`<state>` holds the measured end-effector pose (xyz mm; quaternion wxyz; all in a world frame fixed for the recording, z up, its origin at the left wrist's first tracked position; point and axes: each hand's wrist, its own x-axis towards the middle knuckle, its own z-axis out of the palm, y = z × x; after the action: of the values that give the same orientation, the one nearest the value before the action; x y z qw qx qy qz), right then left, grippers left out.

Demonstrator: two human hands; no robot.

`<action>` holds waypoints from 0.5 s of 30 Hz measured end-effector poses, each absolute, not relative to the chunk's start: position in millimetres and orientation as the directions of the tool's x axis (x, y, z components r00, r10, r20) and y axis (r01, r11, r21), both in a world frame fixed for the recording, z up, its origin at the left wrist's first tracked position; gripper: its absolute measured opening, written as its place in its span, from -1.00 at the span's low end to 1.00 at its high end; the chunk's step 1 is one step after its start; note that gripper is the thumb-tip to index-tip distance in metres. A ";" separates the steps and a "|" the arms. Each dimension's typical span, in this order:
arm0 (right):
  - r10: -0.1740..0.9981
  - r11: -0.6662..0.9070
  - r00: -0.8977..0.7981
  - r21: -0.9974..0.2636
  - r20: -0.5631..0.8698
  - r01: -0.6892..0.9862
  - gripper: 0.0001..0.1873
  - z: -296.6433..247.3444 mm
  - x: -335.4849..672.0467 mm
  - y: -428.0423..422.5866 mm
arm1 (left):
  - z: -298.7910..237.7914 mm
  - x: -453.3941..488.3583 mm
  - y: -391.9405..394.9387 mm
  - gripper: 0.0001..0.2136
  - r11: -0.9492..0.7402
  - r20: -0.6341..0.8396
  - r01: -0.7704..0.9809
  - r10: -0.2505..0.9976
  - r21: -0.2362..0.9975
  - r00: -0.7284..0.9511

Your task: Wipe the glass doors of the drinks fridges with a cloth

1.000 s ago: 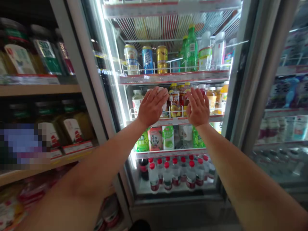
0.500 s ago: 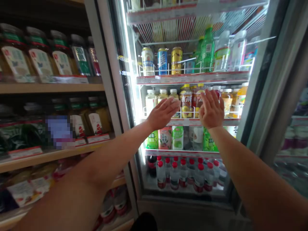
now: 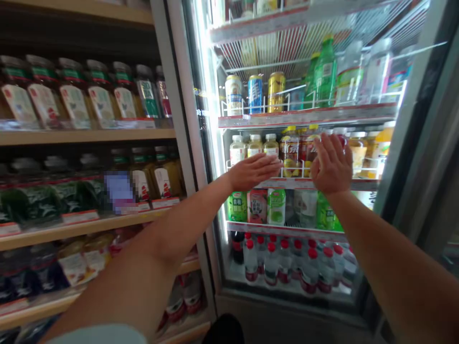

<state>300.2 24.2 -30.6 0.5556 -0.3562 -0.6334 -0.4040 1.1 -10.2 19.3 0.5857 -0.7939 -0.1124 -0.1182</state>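
Both my arms stretch forward toward a lit glass-front drinks fridge. My left hand (image 3: 254, 171) is open, its fingers straight and pointing right, in front of the small pale-capped bottles (image 3: 255, 145). My right hand (image 3: 332, 165) is open too, palm forward and fingers up, partly covering the yellow-capped tea bottles (image 3: 291, 149). Neither hand holds anything. Whether either palm touches the glass I cannot tell. Above the hands stand a blue can (image 3: 255, 94), a gold can (image 3: 276, 92) and a green bottle (image 3: 326, 74). Below are green cartons (image 3: 276, 207).
Red-capped water bottles (image 3: 271, 260) fill the fridge's bottom. To the left, wooden shelves (image 3: 86, 137) carry rows of juice bottles (image 3: 102, 98). A blurred-out patch (image 3: 120, 191) covers part of the middle shelf. The fridge's metal frame (image 3: 423, 157) rises at the right.
The view has swung left, so the fridge sits further right and more of the left shelves shows. My left hand has turned flatter; my right hand stays raised and open.
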 end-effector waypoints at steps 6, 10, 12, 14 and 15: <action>0.022 0.439 -0.126 0.104 0.992 0.892 -0.37 -30.7 300.6 23.5 | 27.2 -6.3 -5.3 -0.45 -0.227 0.696 0.688 0.054 -0.690 0.716; 0.043 0.452 -0.117 0.085 0.992 0.888 -0.38 -30.1 299.8 23.8 | 3.8 -8.0 -9.8 -0.48 -0.309 0.471 0.459 0.041 -0.833 0.881; 0.046 0.446 -0.112 0.080 0.993 0.892 -0.38 -29.6 299.5 24.1 | 2.0 -11.3 -13.2 -0.53 -0.353 0.301 0.297 0.045 -0.887 0.953; 0.041 0.431 -0.110 0.081 0.993 0.899 -0.38 -29.2 299.5 24.1 | 10.1 -15.9 -14.8 -0.53 -0.353 0.332 0.336 0.074 -0.873 0.940; 0.041 0.425 -0.111 0.083 0.993 0.901 -0.38 -29.0 299.5 24.0 | 15.5 -17.9 -14.7 -0.52 -0.336 0.421 0.426 0.091 -0.840 0.902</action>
<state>299.5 24.0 -29.0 0.5548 -0.3699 -0.6364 -0.3878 -17.9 -14.7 15.5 0.5533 -0.8031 -0.1608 -0.1516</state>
